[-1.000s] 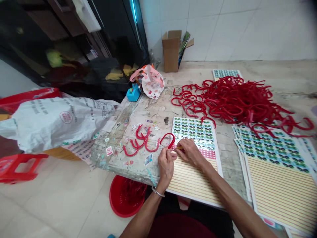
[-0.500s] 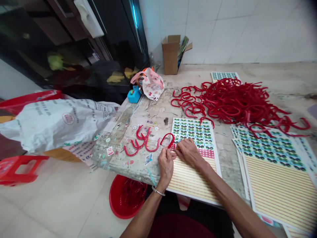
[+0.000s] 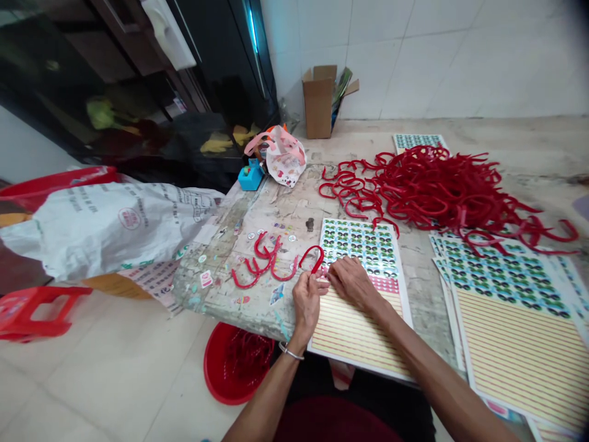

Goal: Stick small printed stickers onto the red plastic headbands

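Observation:
My left hand is closed on a red curved strip, whose arch rises above my thumb and fingertips. Close beside it, my right hand rests with bent fingers on a sticker sheet. Its fingertips press together near the left fingers; whatever they pinch is hidden or too small to name. The sheet has blue-green stickers at the top, a pink band and yellow strips with red lines below. Left of my hands, several more red curved strips lie loose on the worn table.
A large heap of red strips covers the back right, with more sticker sheets in front. A cardboard box, a pink-handled bag and a blue container stand behind. Below the table edge sits a red basket.
Both hands stay almost in place, with small finger movements. A yellowish bit seen between the fingertips earlier no longer shows; some pink is visible there now. The view shifts slightly.

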The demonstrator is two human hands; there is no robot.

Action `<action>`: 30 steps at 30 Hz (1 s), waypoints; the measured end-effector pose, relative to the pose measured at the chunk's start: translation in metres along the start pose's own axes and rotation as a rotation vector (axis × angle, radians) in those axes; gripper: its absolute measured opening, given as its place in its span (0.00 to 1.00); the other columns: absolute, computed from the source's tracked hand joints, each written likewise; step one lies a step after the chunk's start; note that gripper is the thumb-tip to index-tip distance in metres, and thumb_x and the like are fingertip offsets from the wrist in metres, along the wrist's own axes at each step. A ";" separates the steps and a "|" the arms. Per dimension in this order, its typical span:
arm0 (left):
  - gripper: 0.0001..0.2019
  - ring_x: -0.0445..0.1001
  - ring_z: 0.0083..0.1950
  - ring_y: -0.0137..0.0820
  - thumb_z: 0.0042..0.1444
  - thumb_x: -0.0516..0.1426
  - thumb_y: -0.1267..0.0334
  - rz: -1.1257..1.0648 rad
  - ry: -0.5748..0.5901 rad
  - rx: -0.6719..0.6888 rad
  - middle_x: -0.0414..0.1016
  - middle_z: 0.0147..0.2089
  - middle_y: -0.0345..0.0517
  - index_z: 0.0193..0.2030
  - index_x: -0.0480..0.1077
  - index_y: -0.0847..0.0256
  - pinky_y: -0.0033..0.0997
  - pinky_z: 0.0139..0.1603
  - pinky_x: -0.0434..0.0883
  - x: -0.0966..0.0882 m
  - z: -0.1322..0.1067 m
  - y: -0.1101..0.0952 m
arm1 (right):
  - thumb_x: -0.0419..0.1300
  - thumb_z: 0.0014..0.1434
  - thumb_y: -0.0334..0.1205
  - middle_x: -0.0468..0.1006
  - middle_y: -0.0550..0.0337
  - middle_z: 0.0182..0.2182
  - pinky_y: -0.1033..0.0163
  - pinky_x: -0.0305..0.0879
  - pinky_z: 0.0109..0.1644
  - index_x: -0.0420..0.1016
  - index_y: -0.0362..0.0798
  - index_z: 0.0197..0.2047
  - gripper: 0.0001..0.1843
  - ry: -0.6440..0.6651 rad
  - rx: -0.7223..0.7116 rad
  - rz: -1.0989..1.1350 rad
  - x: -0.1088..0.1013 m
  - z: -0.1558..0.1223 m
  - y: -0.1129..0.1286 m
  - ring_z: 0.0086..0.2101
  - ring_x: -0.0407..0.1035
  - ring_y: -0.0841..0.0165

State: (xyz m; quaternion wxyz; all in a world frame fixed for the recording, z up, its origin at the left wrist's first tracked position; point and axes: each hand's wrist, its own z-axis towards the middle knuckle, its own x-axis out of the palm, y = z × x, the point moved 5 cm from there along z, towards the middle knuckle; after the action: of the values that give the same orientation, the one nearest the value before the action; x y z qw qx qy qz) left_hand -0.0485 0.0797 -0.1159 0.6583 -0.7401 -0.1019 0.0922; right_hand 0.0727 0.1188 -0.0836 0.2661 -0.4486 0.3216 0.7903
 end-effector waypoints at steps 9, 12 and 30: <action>0.13 0.77 0.32 0.30 0.58 0.49 0.54 -0.010 0.010 -0.002 0.77 0.41 0.51 0.36 0.67 0.62 0.27 0.31 0.74 0.000 0.000 0.000 | 0.51 0.60 0.36 0.70 0.55 0.28 0.61 0.51 0.38 0.66 0.46 0.32 0.06 -0.003 0.077 0.089 0.005 0.001 0.000 0.33 0.60 0.65; 0.13 0.77 0.32 0.30 0.58 0.49 0.54 0.003 0.009 0.005 0.77 0.36 0.48 0.36 0.66 0.62 0.27 0.32 0.74 -0.001 -0.001 0.000 | 0.52 0.59 0.37 0.70 0.55 0.28 0.61 0.51 0.38 0.66 0.47 0.31 0.06 -0.014 0.083 0.143 0.005 0.002 0.000 0.33 0.61 0.65; 0.10 0.77 0.31 0.32 0.57 0.50 0.56 0.069 -0.013 0.045 0.76 0.28 0.42 0.31 0.66 0.59 0.31 0.33 0.75 0.003 -0.003 -0.005 | 0.50 0.59 0.45 0.61 0.65 0.25 0.63 0.58 0.32 0.59 0.49 0.29 0.11 -0.772 0.566 0.730 -0.111 -0.042 -0.090 0.25 0.59 0.73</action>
State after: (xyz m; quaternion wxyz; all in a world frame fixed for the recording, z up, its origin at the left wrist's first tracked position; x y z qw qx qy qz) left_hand -0.0453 0.0787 -0.1106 0.6707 -0.7274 -0.0786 0.1219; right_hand 0.2101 0.1313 -0.0268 0.1842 0.0983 0.5327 0.8201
